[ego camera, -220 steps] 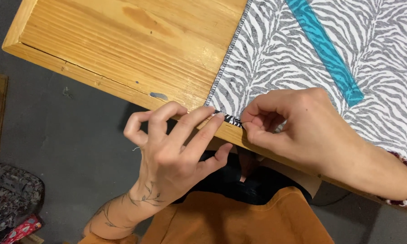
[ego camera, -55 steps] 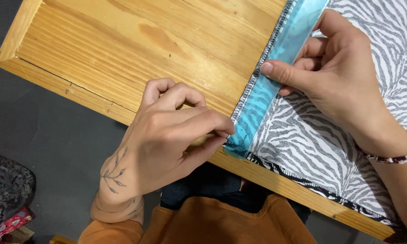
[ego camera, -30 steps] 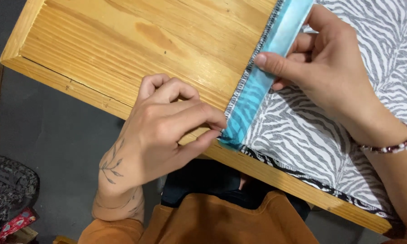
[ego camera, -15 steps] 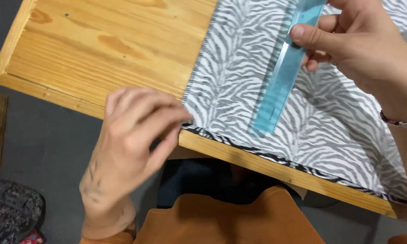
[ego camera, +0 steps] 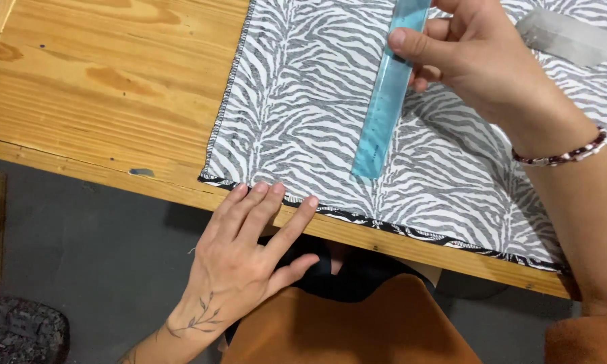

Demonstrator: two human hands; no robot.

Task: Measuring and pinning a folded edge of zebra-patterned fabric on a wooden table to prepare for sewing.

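Holding blue ruler (ego camera: 388, 94) above zebra-print fabric (ego camera: 303, 114)

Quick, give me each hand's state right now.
Left hand: open, fingers flat, fingertips on the near hem of the zebra-print fabric at the table edge.
Right hand: closed on the blue ruler, holding it over the fabric.
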